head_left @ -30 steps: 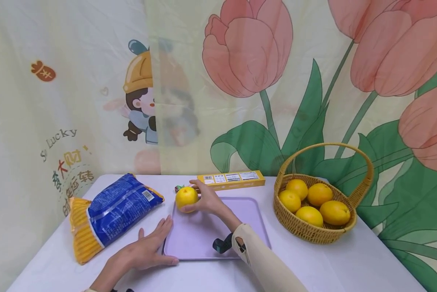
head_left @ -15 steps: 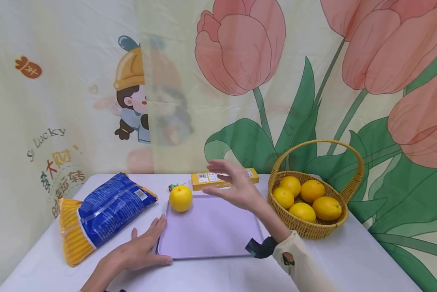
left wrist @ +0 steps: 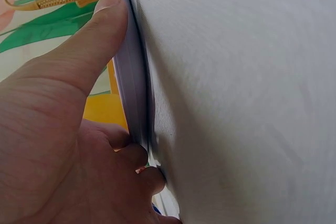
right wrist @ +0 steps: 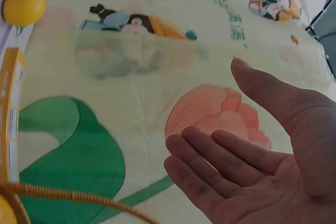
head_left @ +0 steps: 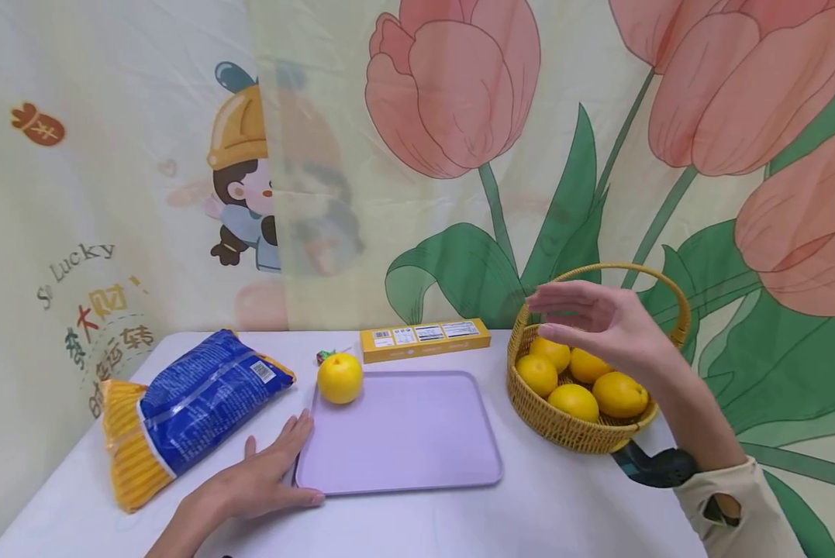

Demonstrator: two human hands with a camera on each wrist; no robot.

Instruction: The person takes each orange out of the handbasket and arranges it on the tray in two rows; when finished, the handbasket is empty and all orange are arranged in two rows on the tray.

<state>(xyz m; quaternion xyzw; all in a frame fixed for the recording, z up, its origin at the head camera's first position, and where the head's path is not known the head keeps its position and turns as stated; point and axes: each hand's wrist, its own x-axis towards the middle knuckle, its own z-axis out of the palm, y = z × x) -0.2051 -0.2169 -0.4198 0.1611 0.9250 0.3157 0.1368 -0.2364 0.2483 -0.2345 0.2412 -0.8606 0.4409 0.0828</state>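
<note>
A yellow-orange round fruit [head_left: 340, 378], like an orange, sits on the far left corner of the lilac tray [head_left: 403, 434]. My left hand [head_left: 260, 477] touches the tray's near left corner, its fingers along the left side and its thumb at the front edge. In the left wrist view the thumb [left wrist: 107, 22] lies against the tray's rim [left wrist: 131, 72]. Over the wicker basket [head_left: 564, 430] hovers my right hand [head_left: 608, 322], holding nothing, with thumb and fingers spread apart. Several similar fruits [head_left: 574, 403] lie in that basket, partly hidden by the hand.
A blue and yellow snack bag [head_left: 208, 403] lies left of the tray. Behind the tray is a long yellow box [head_left: 424, 341], with a small green wrapped item [head_left: 325, 356] beside the fruit. The basket's tall handle [head_left: 678, 310] arches up near my right wrist. A printed curtain [head_left: 389, 232] hangs behind.
My right hand has let go of the fruit on the tray's far left corner and moved right, over the basket. My left hand has stayed at the tray's corner. The head view has shifted slightly.
</note>
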